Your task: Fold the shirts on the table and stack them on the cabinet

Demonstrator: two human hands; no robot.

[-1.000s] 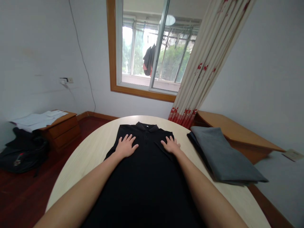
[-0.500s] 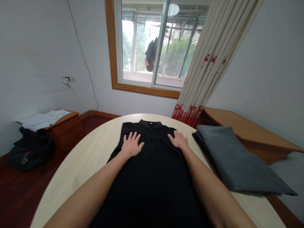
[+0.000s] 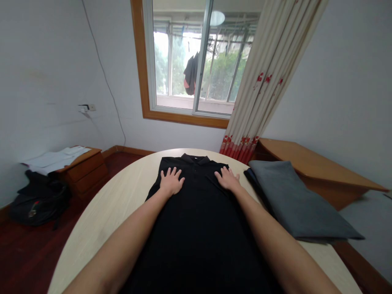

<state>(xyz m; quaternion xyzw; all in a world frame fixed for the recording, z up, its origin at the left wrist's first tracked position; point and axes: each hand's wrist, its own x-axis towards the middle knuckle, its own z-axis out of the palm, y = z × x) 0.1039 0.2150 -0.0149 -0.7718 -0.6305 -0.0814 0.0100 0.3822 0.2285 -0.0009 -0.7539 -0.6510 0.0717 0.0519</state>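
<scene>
A black polo shirt [image 3: 196, 220] lies spread front up on the round pale table [image 3: 101, 220], its collar at the far edge. My left hand [image 3: 171, 181] rests flat on its left shoulder area, fingers spread. On the opposite shoulder, near the sleeve, my right hand [image 3: 227, 178] also lies flat with the fingers apart. Neither hand grips the cloth. The shirt's lower part runs toward me between my forearms and out of view at the bottom.
Folded dark grey cloth [image 3: 294, 200] sits at the table's right, over darker fabric. Beyond it stands a wooden desk [image 3: 318, 161]. On the left are a small drawer cabinet [image 3: 85, 169] with papers [image 3: 58, 158] and a black bag [image 3: 36, 200]. A curtain [image 3: 254, 90] hangs beside the window.
The view has shifted slightly. The shirt's left shoulder edge looks straighter, and the crease by my right hand is less marked. Both hands stay flat on the shirt.
</scene>
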